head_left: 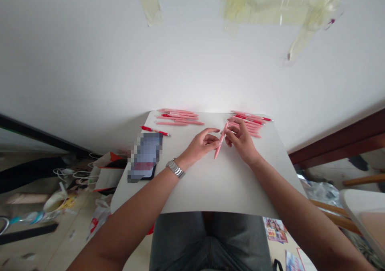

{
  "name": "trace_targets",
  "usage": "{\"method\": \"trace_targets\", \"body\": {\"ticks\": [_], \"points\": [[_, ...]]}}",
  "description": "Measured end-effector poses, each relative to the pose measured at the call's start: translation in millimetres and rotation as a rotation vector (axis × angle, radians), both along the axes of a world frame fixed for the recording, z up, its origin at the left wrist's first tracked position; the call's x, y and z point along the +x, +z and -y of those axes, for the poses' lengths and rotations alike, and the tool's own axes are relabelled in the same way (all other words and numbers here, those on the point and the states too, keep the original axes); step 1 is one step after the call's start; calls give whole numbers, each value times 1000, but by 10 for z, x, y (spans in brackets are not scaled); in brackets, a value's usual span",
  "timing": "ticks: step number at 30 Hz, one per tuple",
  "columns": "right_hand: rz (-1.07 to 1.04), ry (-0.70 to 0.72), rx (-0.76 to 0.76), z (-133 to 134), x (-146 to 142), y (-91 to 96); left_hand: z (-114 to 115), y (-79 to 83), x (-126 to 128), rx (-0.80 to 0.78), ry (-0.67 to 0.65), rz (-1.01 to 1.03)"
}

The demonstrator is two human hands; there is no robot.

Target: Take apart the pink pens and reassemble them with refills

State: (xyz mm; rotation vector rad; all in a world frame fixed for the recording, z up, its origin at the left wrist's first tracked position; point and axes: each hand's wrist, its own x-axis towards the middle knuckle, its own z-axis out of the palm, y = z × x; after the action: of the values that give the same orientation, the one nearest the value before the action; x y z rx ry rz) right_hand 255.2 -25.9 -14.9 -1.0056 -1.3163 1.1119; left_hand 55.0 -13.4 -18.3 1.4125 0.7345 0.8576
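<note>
A pink pen is held slanted over the table, its top end toward the wall. My left hand, with a metal watch at the wrist, pinches the lower half of the pen between thumb and fingers. On the upper half, the fingers of my right hand close around the pen near its top end. Right behind that hand lies a group of pink and red pens, partly covered by the fingers. Another group of similar pens lies at the back left of the table.
The white table stands against a white wall with tape strips. A red pen lies near a phone, blurred out, at the left edge. Paper bags and a cup are on the left; a chair is at right.
</note>
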Motion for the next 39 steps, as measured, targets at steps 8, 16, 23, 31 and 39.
{"method": "trace_targets", "body": {"ticks": [8, 16, 23, 31, 39], "points": [[6, -17, 1, -4, 2, 5, -25, -8, -3, 51, -19, -13], [102, 25, -31, 0, 13, 24, -32, 20, -10, 64, 71, -24], [159, 65, -55, 17, -3, 57, -23, 33, -8, 60, 99, -15], [158, 79, -19, 20, -2, 44, -28, 28, 5, 56, 83, -11], [81, 48, 22, 11, 34, 20, -60, 47, -34, 80, 205, 89]]}}
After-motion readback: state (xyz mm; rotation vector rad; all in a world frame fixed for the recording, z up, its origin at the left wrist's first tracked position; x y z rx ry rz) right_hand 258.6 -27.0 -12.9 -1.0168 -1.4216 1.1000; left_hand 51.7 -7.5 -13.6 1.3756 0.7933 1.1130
